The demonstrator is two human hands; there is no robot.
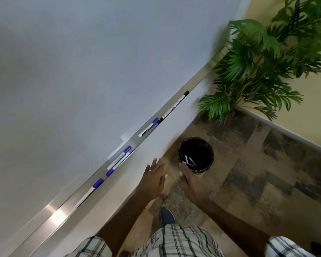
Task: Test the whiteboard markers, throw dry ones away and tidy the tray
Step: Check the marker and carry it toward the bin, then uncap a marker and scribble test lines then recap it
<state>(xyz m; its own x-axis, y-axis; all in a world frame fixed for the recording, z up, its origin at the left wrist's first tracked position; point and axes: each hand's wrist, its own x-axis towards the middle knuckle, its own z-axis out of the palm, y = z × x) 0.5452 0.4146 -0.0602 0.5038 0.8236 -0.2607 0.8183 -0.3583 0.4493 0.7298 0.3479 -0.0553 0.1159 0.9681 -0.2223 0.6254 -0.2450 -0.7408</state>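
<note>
Black bin (211, 154) stands just beyond right hand (193, 182).

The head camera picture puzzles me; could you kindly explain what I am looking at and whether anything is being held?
There is no machine here: a person wears a wide-angle camera on the head, looking down at their own arms. The left hand and right hand are both open and hold nothing, stretched out near a black bin on the floor with a few discarded markers inside. Under the whiteboard runs a metal tray holding several blue-capped markers and a black-ended marker. A green plant stands in the corner.
</note>
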